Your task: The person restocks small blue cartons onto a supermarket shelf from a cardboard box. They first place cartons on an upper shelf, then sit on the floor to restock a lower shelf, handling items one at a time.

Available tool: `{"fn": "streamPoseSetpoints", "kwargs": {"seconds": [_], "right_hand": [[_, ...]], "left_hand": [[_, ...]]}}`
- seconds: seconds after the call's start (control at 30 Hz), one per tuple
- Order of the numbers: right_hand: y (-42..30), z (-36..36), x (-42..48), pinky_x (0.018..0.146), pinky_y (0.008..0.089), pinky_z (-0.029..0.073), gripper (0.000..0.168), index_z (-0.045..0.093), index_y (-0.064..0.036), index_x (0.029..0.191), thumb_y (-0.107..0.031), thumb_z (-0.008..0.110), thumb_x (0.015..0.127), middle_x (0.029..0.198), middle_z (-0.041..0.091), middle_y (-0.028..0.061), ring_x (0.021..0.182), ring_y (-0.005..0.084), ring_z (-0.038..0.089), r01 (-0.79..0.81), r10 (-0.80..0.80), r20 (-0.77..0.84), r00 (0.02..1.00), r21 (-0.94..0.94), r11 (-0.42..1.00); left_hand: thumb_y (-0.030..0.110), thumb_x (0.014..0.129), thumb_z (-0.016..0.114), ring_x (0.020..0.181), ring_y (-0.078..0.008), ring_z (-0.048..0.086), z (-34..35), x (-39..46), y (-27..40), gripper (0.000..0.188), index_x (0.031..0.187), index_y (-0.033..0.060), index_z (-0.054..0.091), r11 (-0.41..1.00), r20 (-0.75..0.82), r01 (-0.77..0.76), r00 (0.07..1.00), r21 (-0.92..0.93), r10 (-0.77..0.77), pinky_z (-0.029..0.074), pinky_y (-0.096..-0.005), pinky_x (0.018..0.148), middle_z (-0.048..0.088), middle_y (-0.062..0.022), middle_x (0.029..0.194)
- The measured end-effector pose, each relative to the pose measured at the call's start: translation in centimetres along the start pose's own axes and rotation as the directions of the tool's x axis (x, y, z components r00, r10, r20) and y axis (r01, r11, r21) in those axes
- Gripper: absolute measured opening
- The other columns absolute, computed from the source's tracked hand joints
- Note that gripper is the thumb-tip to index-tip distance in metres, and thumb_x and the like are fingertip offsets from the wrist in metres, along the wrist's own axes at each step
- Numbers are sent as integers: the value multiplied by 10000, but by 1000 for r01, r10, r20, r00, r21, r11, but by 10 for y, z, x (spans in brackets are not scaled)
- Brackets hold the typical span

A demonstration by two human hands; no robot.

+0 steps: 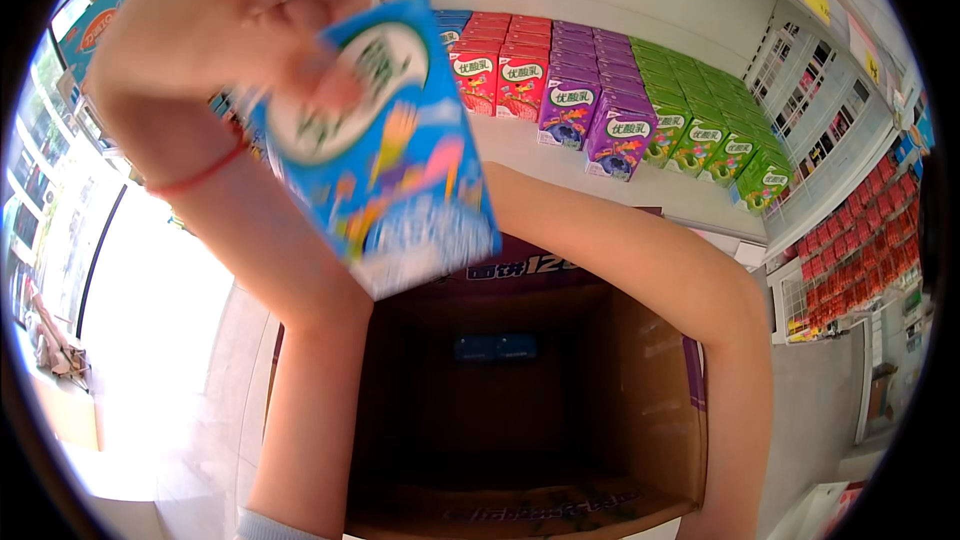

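Observation:
My left hand [300, 37], with a red string round its wrist, grips a blue drink carton [420, 165] by its upper part, close to the camera and slightly blurred. The carton hangs tilted over the far edge of an open cardboard box [660, 390]. Two small blue cartons [495, 347] lie deep in the dark box. My right forearm reaches over the box's right side towards the shelf; the right hand is hidden behind the blue carton. Behind, rows of red cartons [521, 79], purple cartons [570, 109] and green cartons [705, 139] stand on a white shelf [510, 139].
More blue cartons [451, 34] stand at the shelf's left end. An upper shelf edge with yellow price tags [816, 0] overhangs at the right. Red packets [862, 232] hang on a rack at the far right. Glass doors and bright floor lie at the left.

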State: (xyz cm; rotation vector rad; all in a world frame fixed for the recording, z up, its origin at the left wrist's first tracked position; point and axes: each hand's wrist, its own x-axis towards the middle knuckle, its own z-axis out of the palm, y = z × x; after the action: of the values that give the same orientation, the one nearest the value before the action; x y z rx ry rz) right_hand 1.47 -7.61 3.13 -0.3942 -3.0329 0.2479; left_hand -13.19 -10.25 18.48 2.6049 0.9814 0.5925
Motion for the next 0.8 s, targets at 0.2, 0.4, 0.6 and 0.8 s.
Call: {"fn": "streamPoseSetpoints", "kwargs": {"seconds": [0.2, 0.4, 0.6, 0.8], "right_hand": [[3, 4, 6, 668, 388, 492, 463, 660, 26, 845, -389, 726, 651, 800, 653, 191, 744, 326, 628, -344, 291, 242, 925, 216, 914], [22, 16, 12, 704, 371, 489, 467, 660, 7, 919, -367, 736, 650, 861, 657, 183, 791, 308, 628, -334, 282, 220, 934, 258, 907], [35, 14, 20, 760, 359, 479, 545, 633, -26, 1024, -395, 743, 638, 933, 652, 172, 864, 301, 619, -363, 299, 279, 913, 220, 905], [43, 13, 19, 804, 365, 472, 582, 612, -49, 1074, -415, 742, 641, 995, 640, 168, 926, 305, 602, -342, 273, 261, 926, 274, 899]], "left_hand": [[316, 673, 683, 618, -117, 631, 23, 71, -56, 374, 769, -40, 626, 963, 61, 271, 961, 15, -271, 418, -181, 445, 628, -92, 713], [429, 632, 699, 528, -161, 643, 71, 118, -126, 483, 814, -16, 654, 782, 136, 589, 774, 205, -618, 378, -216, 364, 643, -87, 707], [290, 606, 768, 526, -187, 632, 104, 127, -197, 389, 806, -21, 647, 806, 23, 583, 809, 100, -588, 433, -262, 392, 635, -104, 720], [199, 691, 733, 746, -184, 624, 136, 152, -242, 547, 1148, -30, 539, 968, -117, 252, 961, 3, -250, 513, -268, 585, 624, -154, 960]]}}
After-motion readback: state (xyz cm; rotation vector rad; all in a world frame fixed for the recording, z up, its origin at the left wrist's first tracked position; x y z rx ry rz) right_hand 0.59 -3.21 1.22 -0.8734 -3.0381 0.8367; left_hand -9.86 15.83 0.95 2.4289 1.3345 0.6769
